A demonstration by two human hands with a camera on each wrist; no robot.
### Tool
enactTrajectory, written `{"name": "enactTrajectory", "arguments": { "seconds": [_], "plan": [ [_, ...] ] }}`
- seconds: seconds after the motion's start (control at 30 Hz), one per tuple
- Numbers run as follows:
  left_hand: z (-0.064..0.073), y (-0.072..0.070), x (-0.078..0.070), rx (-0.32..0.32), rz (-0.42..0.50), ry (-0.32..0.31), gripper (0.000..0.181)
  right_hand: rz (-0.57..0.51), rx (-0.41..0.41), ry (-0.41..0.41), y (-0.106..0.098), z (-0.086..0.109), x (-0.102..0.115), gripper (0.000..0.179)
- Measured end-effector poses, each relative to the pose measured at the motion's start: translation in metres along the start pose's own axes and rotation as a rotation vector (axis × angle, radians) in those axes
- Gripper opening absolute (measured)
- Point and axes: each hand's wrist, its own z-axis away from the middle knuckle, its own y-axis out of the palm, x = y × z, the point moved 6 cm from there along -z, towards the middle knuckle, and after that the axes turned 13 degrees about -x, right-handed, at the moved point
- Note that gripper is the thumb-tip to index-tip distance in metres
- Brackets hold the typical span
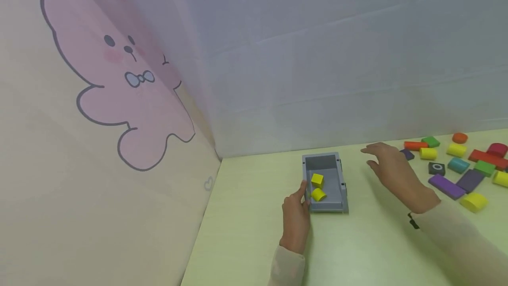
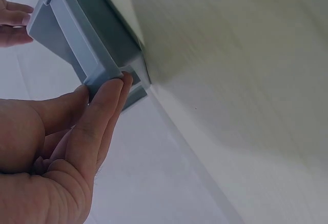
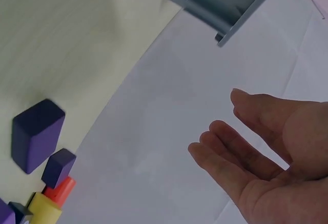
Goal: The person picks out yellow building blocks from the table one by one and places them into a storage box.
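A small grey plastic box [image 1: 320,161], with no lid over it, stands on the table. Inside it lie a yellow cube [image 1: 317,180] and a rounded yellow block [image 1: 319,195]. My left hand [image 1: 295,222] grips the box's left wall; the left wrist view has thumb and fingers pinching the rim [image 2: 97,73]. To the right of the box, my right hand [image 1: 390,173] hovers above the table with nothing in it. Its fingers [image 3: 236,172] are loosely extended, thumb apart. Nearest to this hand lies a dark purple block [image 1: 407,154], partly hidden behind it.
Coloured wooden blocks spread over the table's right side, among them a purple bar [image 1: 446,186], a teal cylinder [image 1: 458,165], a black block with a white ring [image 1: 436,168] and a yellow arched block [image 1: 474,202]. A pale curtain [image 1: 317,78] hangs behind the table; a bunny-printed sheet [image 1: 135,105] hangs at left.
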Motion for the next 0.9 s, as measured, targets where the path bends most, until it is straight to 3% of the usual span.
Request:
{"name": "enactTrajectory", "arguments": {
  "seconds": [0.17, 0.4, 0.9],
  "plan": [
    [0.0, 0.0, 0.001, -0.001, -0.005, -0.003, 0.055, 0.006, -0.009, 0.033, -0.004, 0.0, -0.016, 0.036],
    [0.001, 0.002, 0.003, 0.023, 0.003, -0.048, 0.055, -0.006, -0.097, 0.006, -0.014, 0.002, -0.042, 0.032],
    [0.003, 0.001, 0.003, 0.031, 0.023, -0.07, 0.056, 0.007, -0.101, 0.089, -0.026, 0.009, -0.089, 0.029]
  ]
}}
